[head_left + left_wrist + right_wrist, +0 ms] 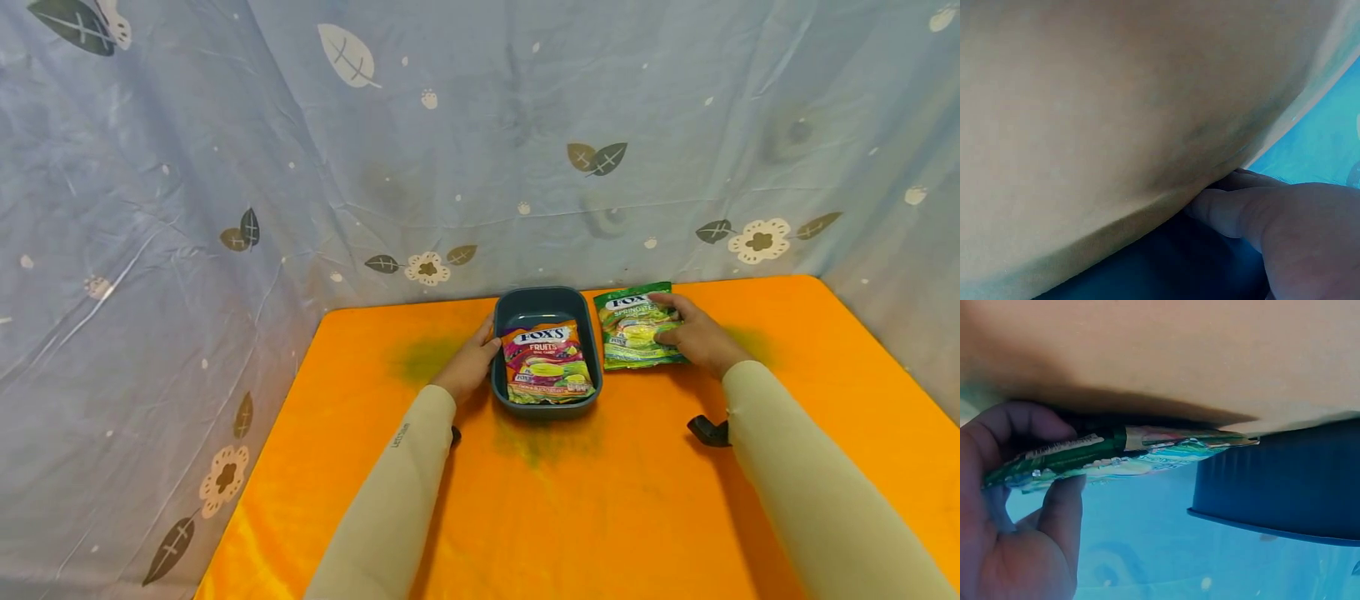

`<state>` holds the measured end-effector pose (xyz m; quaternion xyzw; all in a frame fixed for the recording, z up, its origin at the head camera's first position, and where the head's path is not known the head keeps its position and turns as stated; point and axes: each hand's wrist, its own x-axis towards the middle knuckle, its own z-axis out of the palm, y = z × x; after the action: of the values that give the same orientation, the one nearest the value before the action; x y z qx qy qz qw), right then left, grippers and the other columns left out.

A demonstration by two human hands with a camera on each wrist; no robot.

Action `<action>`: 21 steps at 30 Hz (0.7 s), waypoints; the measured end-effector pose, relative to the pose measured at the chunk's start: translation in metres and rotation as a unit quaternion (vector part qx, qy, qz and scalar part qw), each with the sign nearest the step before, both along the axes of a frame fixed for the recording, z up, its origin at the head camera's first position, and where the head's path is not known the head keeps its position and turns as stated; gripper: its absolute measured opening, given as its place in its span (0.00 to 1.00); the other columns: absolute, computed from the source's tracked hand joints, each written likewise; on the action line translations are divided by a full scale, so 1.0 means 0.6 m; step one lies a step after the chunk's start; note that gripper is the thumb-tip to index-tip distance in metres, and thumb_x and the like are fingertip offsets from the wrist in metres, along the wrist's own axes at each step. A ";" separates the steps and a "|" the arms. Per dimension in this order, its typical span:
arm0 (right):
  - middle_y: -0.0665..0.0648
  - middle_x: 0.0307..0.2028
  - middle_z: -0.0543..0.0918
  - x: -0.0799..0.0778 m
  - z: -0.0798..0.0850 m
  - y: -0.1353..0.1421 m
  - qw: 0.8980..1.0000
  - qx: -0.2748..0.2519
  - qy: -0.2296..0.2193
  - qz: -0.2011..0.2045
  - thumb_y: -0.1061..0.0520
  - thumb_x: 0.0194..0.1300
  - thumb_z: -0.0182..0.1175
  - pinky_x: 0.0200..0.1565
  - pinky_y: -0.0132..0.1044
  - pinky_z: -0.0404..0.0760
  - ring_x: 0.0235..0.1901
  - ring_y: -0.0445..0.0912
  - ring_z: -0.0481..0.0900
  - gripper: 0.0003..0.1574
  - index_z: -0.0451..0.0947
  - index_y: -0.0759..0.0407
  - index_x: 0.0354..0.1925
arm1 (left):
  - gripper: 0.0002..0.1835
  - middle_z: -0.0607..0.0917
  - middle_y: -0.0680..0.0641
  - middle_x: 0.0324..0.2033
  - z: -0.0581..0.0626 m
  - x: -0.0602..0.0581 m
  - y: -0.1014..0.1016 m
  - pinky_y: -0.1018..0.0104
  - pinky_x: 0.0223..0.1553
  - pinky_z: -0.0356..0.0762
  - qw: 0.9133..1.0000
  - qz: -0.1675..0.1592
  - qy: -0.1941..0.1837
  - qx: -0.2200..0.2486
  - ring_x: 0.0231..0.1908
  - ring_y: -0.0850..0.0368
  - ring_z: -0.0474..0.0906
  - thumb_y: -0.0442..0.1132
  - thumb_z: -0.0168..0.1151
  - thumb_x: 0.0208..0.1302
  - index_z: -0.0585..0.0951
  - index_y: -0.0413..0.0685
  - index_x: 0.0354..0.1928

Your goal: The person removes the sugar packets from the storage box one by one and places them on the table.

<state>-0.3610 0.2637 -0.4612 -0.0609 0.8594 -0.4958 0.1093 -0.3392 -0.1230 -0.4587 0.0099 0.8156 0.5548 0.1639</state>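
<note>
Orange packet point(547, 367) inside slate tub point(546, 410)

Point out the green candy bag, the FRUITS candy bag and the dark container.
Green candy bag point(633, 331), head view: middle of its printed front.
FRUITS candy bag point(548, 367), head view: middle of its printed front.
Dark container point(1279, 484), right wrist view: its outer wall.

- Pale grey-blue, creased fabric curtain point(480, 158) with leaf, flower and dot prints, behind and at both sides
- Flat, bright orange, cloth-covered worktop point(585, 517), greenish patches point(426, 360)
</note>
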 end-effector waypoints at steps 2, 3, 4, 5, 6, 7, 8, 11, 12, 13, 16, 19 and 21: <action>0.71 0.67 0.50 0.002 0.002 0.001 1.000 0.005 0.004 0.000 0.63 0.68 0.56 0.54 0.58 0.62 0.59 0.64 0.55 0.46 0.46 0.46 0.76 | 0.29 0.53 0.56 0.72 0.000 0.001 0.000 0.48 0.67 0.46 1.000 0.002 -0.003 0.010 0.69 0.53 0.49 0.52 0.43 0.75 0.49 0.80 0.73; 0.72 0.66 0.51 0.003 0.003 0.002 1.000 0.005 0.003 -0.002 0.63 0.67 0.57 0.53 0.58 0.63 0.58 0.65 0.55 0.47 0.46 0.46 0.76 | 0.29 0.53 0.56 0.72 0.000 0.001 0.000 0.48 0.67 0.46 1.000 0.003 -0.004 0.012 0.69 0.53 0.49 0.52 0.43 0.75 0.49 0.80 0.73; 0.72 0.66 0.51 0.004 0.004 0.004 1.000 0.003 0.001 -0.005 0.62 0.67 0.57 0.52 0.57 0.64 0.57 0.65 0.57 0.47 0.46 0.46 0.76 | 0.29 0.52 0.56 0.72 0.000 0.001 0.000 0.48 0.67 0.46 1.000 0.003 -0.003 0.012 0.70 0.53 0.48 0.52 0.43 0.75 0.49 0.80 0.73; 0.73 0.65 0.52 0.005 0.004 0.006 1.000 0.003 0.000 -0.009 0.62 0.67 0.58 0.51 0.56 0.65 0.57 0.65 0.57 0.48 0.46 0.47 0.76 | 0.29 0.52 0.57 0.73 0.000 0.001 0.000 0.47 0.67 0.45 1.000 0.003 -0.004 0.013 0.70 0.53 0.47 0.52 0.43 0.75 0.49 0.81 0.73; 0.73 0.65 0.51 0.007 0.004 0.008 1.000 0.003 -0.003 -0.012 0.62 0.66 0.58 0.50 0.56 0.66 0.58 0.65 0.57 0.48 0.45 0.47 0.76 | 0.29 0.52 0.57 0.73 0.000 0.001 0.000 0.47 0.67 0.45 1.000 0.003 -0.005 0.012 0.70 0.53 0.46 0.52 0.43 0.75 0.49 0.81 0.73; 0.74 0.66 0.51 0.008 0.004 0.011 1.000 0.003 -0.005 -0.015 0.61 0.66 0.58 0.50 0.55 0.67 0.58 0.66 0.57 0.49 0.45 0.48 0.76 | 0.29 0.52 0.57 0.73 -0.001 0.000 -0.001 0.47 0.67 0.45 1.000 0.003 -0.005 0.011 0.70 0.53 0.46 0.52 0.43 0.75 0.49 0.82 0.73; 0.74 0.66 0.51 0.009 0.003 0.014 1.000 0.000 -0.010 -0.019 0.61 0.66 0.58 0.49 0.55 0.68 0.58 0.66 0.58 0.49 0.44 0.48 0.76 | 0.29 0.52 0.57 0.73 -0.002 0.000 -0.001 0.47 0.67 0.44 1.000 0.004 -0.005 0.010 0.70 0.53 0.46 0.52 0.43 0.75 0.49 0.82 0.72; 0.73 0.67 0.52 0.011 0.000 0.023 0.999 -0.009 -0.013 -0.028 0.61 0.67 0.57 0.46 0.51 0.72 0.57 0.65 0.63 0.48 0.43 0.48 0.76 | 0.29 0.52 0.56 0.73 -0.003 -0.001 -0.003 0.47 0.67 0.45 1.000 0.004 0.000 0.010 0.70 0.53 0.48 0.53 0.43 0.75 0.49 0.83 0.72; 0.73 0.67 0.53 0.012 -0.001 0.026 0.999 -0.016 -0.015 -0.030 0.62 0.68 0.56 0.44 0.48 0.73 0.55 0.64 0.65 0.47 0.43 0.49 0.76 | 0.29 0.52 0.56 0.73 -0.004 -0.002 -0.003 0.47 0.67 0.45 1.000 0.004 0.001 0.011 0.70 0.53 0.48 0.53 0.44 0.75 0.49 0.83 0.72; 0.73 0.67 0.53 0.012 -0.002 0.030 0.999 -0.022 -0.016 -0.032 0.63 0.68 0.55 0.42 0.46 0.75 0.53 0.63 0.67 0.47 0.43 0.49 0.76 | 0.29 0.53 0.55 0.73 -0.004 -0.003 -0.003 0.47 0.67 0.45 1.000 0.004 0.003 0.010 0.70 0.53 0.48 0.53 0.44 0.75 0.49 0.83 0.72; 0.72 0.66 0.55 0.016 -0.003 0.037 0.999 -0.034 -0.017 -0.037 0.63 0.69 0.54 0.38 0.42 0.77 0.49 0.61 0.70 0.46 0.43 0.49 0.76 | 0.29 0.53 0.55 0.73 -0.003 -0.003 -0.002 0.47 0.67 0.46 1.000 0.002 0.004 0.006 0.70 0.53 0.48 0.54 0.43 0.75 0.49 0.82 0.72; 0.71 0.65 0.57 0.020 -0.003 0.042 0.998 -0.039 -0.018 -0.039 0.63 0.69 0.54 0.39 0.42 0.78 0.51 0.61 0.69 0.45 0.43 0.50 0.76 | 0.29 0.52 0.55 0.73 -0.002 -0.002 -0.002 0.46 0.67 0.46 1.000 0.001 0.002 0.003 0.70 0.53 0.47 0.54 0.43 0.75 0.48 0.81 0.73; 0.71 0.65 0.58 0.023 -0.002 0.044 0.998 -0.041 -0.019 -0.040 0.63 0.69 0.54 0.41 0.43 0.78 0.52 0.61 0.69 0.45 0.44 0.50 0.76 | 0.30 0.52 0.55 0.73 -0.003 -0.002 -0.002 0.47 0.67 0.46 1.000 0.001 0.002 0.001 0.70 0.53 0.48 0.55 0.43 0.74 0.48 0.81 0.73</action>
<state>-0.3470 0.2904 -0.4624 -0.0217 0.8376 -0.5360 0.1031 -0.3403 -0.1241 -0.4603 0.0099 0.8155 0.5557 0.1615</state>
